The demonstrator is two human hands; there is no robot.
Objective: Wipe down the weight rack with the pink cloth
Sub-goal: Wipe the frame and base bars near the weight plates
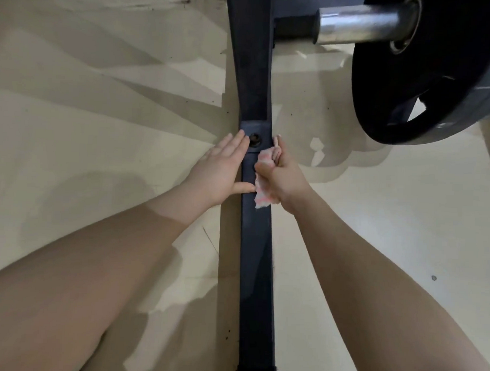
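Rack beam [256, 255] | right hand [285, 178] grips pink cloth [261, 198] | left hand [222, 170] flat beside

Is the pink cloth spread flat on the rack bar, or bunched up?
Bunched up: the right hand grips the pink cloth as a wad against the rack bar.

No readable text shows, though the view is blurry.

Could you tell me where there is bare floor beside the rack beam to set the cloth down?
Bare floor lies left of the rack beam, beyond the left hand. Another patch sits right of the right hand holding the pink cloth. Upper right is crowded by the weight plate and steel bar.
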